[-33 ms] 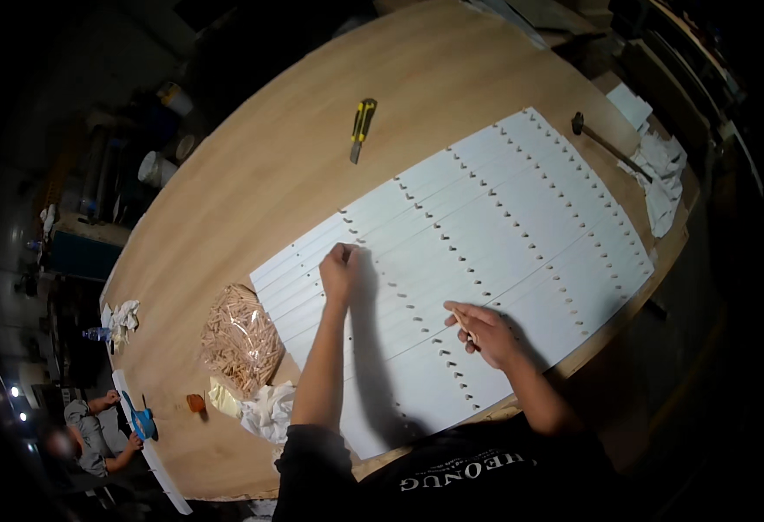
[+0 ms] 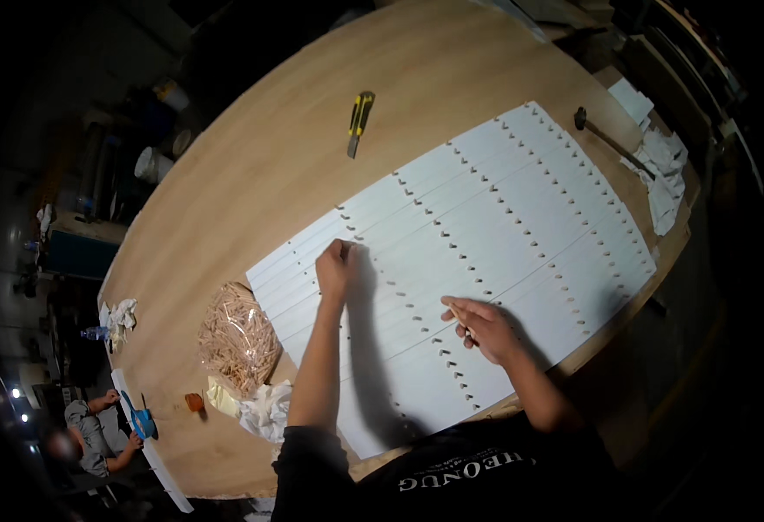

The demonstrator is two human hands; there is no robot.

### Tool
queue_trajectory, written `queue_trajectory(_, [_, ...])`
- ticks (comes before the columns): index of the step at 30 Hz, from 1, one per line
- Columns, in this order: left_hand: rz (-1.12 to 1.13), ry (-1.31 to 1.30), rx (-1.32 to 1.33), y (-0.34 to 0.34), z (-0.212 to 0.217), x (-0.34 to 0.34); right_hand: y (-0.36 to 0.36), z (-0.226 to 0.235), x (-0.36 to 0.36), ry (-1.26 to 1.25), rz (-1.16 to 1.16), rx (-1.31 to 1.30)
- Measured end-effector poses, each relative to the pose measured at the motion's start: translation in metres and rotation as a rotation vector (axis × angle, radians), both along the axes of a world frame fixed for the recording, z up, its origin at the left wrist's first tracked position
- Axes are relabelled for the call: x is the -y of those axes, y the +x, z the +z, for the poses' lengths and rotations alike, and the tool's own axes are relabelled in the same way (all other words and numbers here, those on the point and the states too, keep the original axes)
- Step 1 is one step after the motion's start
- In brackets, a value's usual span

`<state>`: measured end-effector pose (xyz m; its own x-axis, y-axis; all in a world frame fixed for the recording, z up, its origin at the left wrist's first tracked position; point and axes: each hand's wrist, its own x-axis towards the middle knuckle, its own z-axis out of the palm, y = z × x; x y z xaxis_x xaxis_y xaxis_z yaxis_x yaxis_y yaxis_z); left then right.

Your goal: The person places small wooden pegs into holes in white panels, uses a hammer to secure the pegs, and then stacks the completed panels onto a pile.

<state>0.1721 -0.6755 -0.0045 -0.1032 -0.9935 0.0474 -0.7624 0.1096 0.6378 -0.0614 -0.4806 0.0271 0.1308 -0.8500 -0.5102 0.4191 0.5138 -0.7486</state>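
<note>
Edges: white panels [image 2: 399,244] lie flat on tbl [image 2: 243,191], seam to seam; lower-right edge runs near tbl rim, upper-left edge well inside it. Room: wide tabletop stretch past upper-left edge, w/ utility knife [image 2: 361,124] in it. Clear bag of dowels [image 2: 241,339] sits just beside left edge; hammer [image 2: 613,146] lies off right end.

Appearance: panels smooth, w/ approx. parallel rows of short wood dowels [image 2: 445,234] projecting; small dark holes toward left end.

L hand [image 2: 336,264]: over panels, near a dowel row; fingers curled, tips hidden, can't tell if pinching. R hand [image 2: 478,327]: above panels, thumb & fingers pinching held dowel [image 2: 459,315].
</note>
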Motion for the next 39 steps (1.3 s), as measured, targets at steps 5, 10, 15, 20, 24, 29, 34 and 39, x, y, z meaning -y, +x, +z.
queue_trajectory(5, [-0.319, -0.131, 0.200, -0.016, 0.006, 0.007, 0.009, -0.015, 0.047, 0.016, -0.007, -0.089])
queue_trajectory(10, [-0.399, -0.125, 0.300, -0.012, 0.012, 0.021, 0.027, -0.015, 0.098, 0.001, 0.031, -0.059])
queue_trajectory(15, [-0.167, -0.163, -0.059, -0.029, 0.040, -0.025, 0.030, -0.019, 0.098, 0.024, 0.037, 0.021])
queue_trajectory(20, [-0.243, 0.189, -0.414, -0.027, 0.037, -0.067, 0.039, -0.021, 0.089, -0.003, 0.196, -0.096])
queue_trajectory(24, [0.091, 0.347, -0.617, -0.014, 0.033, -0.046, 0.041, -0.018, 0.089, 0.046, 0.100, -0.055])
queue_trajectory(29, [0.003, 0.138, -0.209, -0.011, 0.017, -0.015, 0.036, -0.025, 0.081, 0.076, -0.126, 0.323])
queue_trajectory(34, [-0.277, -0.095, 0.142, -0.014, 0.013, -0.011, 0.030, -0.021, 0.071, 0.056, -0.124, 0.289])
queue_trajectory(39, [-0.375, -0.180, 0.297, -0.021, 0.008, -0.010, 0.030, -0.025, 0.068, 0.137, -0.113, 0.260])
